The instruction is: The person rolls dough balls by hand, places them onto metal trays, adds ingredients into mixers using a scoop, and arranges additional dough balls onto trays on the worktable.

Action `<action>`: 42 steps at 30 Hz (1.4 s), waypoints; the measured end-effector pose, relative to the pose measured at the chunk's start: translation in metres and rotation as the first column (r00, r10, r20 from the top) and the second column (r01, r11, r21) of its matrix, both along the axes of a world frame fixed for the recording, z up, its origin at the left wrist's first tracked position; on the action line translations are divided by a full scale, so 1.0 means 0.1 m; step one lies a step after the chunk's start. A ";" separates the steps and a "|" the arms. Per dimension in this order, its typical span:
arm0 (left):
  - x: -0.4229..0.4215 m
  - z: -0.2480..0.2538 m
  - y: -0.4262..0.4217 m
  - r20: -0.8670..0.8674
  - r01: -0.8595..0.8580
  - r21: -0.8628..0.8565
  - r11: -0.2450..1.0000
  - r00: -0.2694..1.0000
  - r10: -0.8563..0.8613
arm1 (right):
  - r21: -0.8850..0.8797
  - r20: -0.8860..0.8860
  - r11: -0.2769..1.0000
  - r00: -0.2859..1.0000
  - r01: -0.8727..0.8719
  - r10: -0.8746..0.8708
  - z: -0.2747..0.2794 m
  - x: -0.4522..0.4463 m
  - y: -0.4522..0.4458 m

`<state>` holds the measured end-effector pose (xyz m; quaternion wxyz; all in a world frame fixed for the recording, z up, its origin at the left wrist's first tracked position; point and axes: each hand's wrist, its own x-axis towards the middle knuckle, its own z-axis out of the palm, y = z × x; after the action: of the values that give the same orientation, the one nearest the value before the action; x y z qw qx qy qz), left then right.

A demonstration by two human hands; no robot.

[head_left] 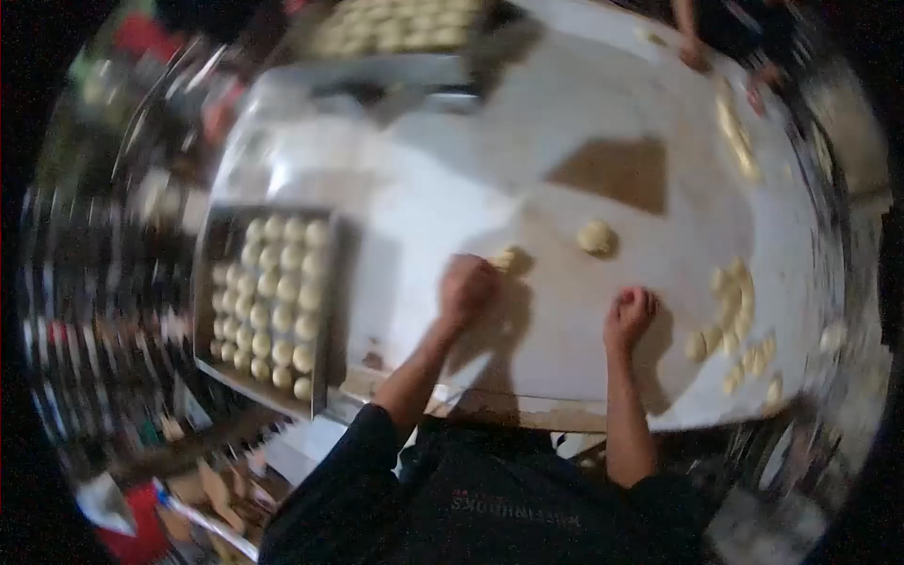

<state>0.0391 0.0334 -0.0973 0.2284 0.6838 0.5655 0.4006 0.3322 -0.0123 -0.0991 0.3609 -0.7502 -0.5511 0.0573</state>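
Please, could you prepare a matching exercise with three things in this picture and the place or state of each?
1. lone round, pale dough lump
2. nearer rectangular metal tray
3. long, pale dough strip

A. close to another person's hands
B. beyond the right hand, slightly leftward
C. holds rows of round, pale dough balls

Right pairs: 1-B; 2-C; 3-A

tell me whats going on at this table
Someone is working with pieces of what looks like dough. Their left hand is right by a small piece; contact is too blurred to tell. The right hand is curled, with a round lump lying beyond it. A tray on the left holds rows of balls, and more pieces lie at the right.
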 end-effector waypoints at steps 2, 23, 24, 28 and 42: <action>-0.03 0.19 -0.29 -0.047 0.215 -0.203 0.955 0.972 -0.228 | -0.034 0.033 0.998 0.998 -0.056 0.057 -0.04 -0.17 -0.34; -5.37 0.40 0.36 -0.449 -0.401 0.219 0.889 0.768 0.457 | 0.391 -0.062 0.124 0.108 -0.912 0.992 1.54 -6.13 1.35; -5.27 0.78 0.24 -0.401 -0.464 0.179 0.868 0.771 0.495 | 0.323 -0.074 0.141 0.123 -0.936 0.990 1.30 -6.43 1.42; -4.86 1.68 -0.02 -0.174 -0.489 0.170 0.855 0.839 0.515 | -0.111 0.244 0.244 0.212 -0.963 0.947 0.87 -6.21 1.37; 1.71 1.41 0.35 0.035 0.861 -0.484 0.153 0.194 -0.980 | 0.081 -0.012 0.906 0.910 0.414 -0.415 0.35 1.01 -1.48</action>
<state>0.2097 0.0684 0.0441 0.4751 0.8706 0.1140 -0.0576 0.4328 -0.1604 -0.0640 0.3939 -0.8348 -0.3820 -0.0453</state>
